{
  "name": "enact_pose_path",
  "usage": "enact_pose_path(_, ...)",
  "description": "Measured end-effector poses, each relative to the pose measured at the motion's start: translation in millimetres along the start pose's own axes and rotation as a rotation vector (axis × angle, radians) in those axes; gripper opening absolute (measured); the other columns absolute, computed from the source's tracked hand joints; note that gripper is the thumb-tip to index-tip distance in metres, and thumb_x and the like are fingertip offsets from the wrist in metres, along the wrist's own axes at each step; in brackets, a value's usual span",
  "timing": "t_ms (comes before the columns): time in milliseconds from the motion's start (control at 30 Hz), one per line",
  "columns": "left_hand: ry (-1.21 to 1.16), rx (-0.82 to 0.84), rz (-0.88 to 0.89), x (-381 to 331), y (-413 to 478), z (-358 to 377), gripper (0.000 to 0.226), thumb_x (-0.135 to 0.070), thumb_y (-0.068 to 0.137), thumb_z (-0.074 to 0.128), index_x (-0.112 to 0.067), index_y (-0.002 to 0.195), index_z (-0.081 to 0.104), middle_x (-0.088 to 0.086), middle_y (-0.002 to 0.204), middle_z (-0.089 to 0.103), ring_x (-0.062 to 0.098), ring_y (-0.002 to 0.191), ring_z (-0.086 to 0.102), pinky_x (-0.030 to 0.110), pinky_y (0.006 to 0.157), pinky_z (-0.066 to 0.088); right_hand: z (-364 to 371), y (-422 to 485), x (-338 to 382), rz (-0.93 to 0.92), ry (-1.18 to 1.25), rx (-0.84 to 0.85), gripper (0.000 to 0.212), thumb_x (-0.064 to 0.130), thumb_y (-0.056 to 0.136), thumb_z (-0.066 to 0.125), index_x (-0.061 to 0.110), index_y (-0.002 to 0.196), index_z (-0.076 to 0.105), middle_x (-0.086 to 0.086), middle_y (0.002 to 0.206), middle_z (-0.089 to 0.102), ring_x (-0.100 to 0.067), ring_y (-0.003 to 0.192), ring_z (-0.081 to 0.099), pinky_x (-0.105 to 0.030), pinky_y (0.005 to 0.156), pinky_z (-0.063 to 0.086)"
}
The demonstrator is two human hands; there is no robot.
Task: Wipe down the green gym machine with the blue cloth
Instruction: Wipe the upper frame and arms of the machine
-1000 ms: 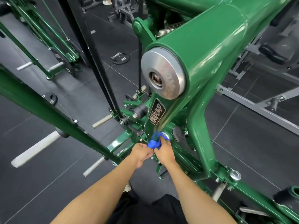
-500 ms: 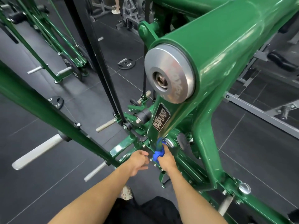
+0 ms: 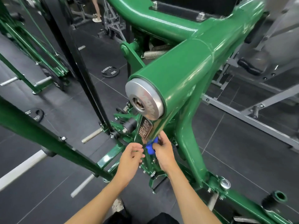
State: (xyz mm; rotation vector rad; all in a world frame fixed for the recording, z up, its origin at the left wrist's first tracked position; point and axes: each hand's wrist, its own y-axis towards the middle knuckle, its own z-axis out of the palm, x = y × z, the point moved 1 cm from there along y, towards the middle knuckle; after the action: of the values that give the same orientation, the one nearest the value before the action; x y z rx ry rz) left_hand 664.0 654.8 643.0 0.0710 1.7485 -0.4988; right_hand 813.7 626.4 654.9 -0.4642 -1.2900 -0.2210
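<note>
My right hand (image 3: pixel 163 152): grips cloth (image 3: pixel 151 148) against machine (image 3: pixel 186 75), under nameplate (image 3: pixel 145 130). My left hand (image 3: pixel 131 156): loose, empty, just beside.

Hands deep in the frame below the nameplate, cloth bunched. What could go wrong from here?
1. The right hand grips the blue cloth bunched small; bare skin may scrape the bolts just below.
2. The cloth could snag on brackets of the green gym machine.
3. The left hand, without cloth, sits near the same hardware.

Dark tiled floor (image 3: pixel 229 147) holds the green gym machine (image 3: pixel 186 81), a weight plate (image 3: pixel 110 71) flat upper middle, second plate (image 3: pixel 34 115) far left.
</note>
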Motion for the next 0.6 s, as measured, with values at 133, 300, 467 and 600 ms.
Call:
enact_pose_path(133,0.058,0.011,0.166,-28,-20,11,0.029,0.000,0.096,0.058,-0.027,0.105,0.065,-0.005,0.098,0.068,0.019,0.088,0.068,0.032,0.077,0.055,-10,-6,28,-0.076,0.207,0.011,0.073,-0.028,0.074,0.033,0.009,0.128,0.066,-0.014,0.117,0.073,-0.023,0.103,0.067,-0.032,0.086,0.054)
enact_pose_path(300,0.078,-0.066,0.230,-47,-32,27,0.020,-0.005,0.096,0.062,-0.025,0.101,0.062,-0.005,0.097,0.068,0.012,0.086,0.065,0.017,0.071,0.049,-10,-20,32,0.057,0.047,0.097,0.059,-0.010,0.096,0.035,0.027,0.131,0.065,0.004,0.122,0.074,-0.014,0.109,0.069,-0.024,0.090,0.055)
enact_pose_path(467,0.047,-0.123,0.173,-30,-41,41,0.022,-0.008,0.096,0.067,-0.025,0.109,0.062,-0.003,0.111,0.066,0.008,0.095,0.066,0.017,0.074,0.051,-21,-36,15,0.128,0.048,0.017,0.040,-0.004,0.094,0.056,0.024,0.120,0.067,-0.004,0.114,0.076,-0.013,0.100,0.070,-0.026,0.083,0.056)
enact_pose_path(600,0.060,-0.097,0.159,-20,-45,66,0.030,-0.012,0.097,0.067,-0.024,0.124,0.062,-0.006,0.124,0.062,0.005,0.105,0.065,0.015,0.077,0.052,-40,-46,2,0.053,0.104,-0.154,0.037,-0.002,0.094,0.066,0.020,0.123,0.064,-0.005,0.116,0.075,-0.023,0.108,0.070,-0.038,0.090,0.058)
